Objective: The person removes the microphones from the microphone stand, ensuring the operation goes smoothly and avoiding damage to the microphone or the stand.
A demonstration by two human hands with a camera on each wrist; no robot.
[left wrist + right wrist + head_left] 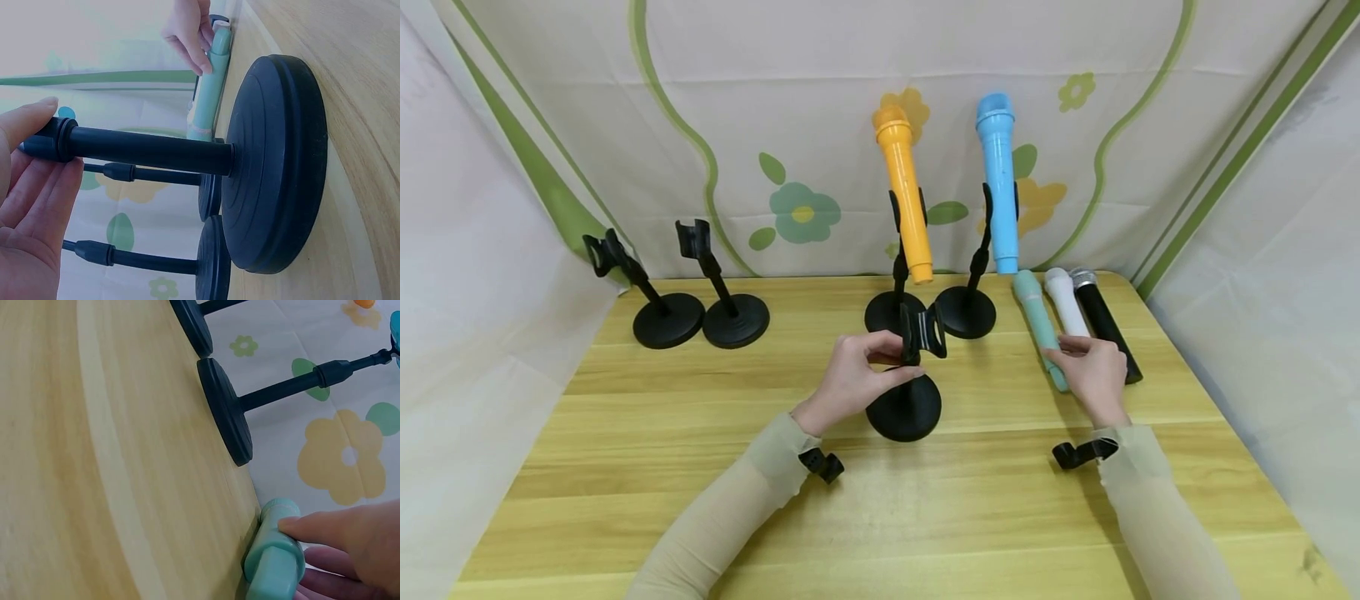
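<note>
My left hand (857, 379) pinches the upper neck of a black microphone stand (906, 408), just below its clip, near the middle of the table. In the left wrist view the stand's round base (275, 165) looks to be on the wood. At the right, my right hand (1096, 371) grips the lower part of a mint green microphone (1037, 312), thumb on one side and fingers on the other. That microphone lies on the table. Beside it lie a white microphone (1063, 296) and a black microphone (1105, 325) with a silver head, the latter partly behind the hand.
Behind the held stand, an orange microphone (904, 183) and a blue microphone (997, 175) lean in the clips of two black stands. Two more black stands (670, 321) (736, 321) are at the back left. Patterned cloth (812, 108) hangs along the table's back edge.
</note>
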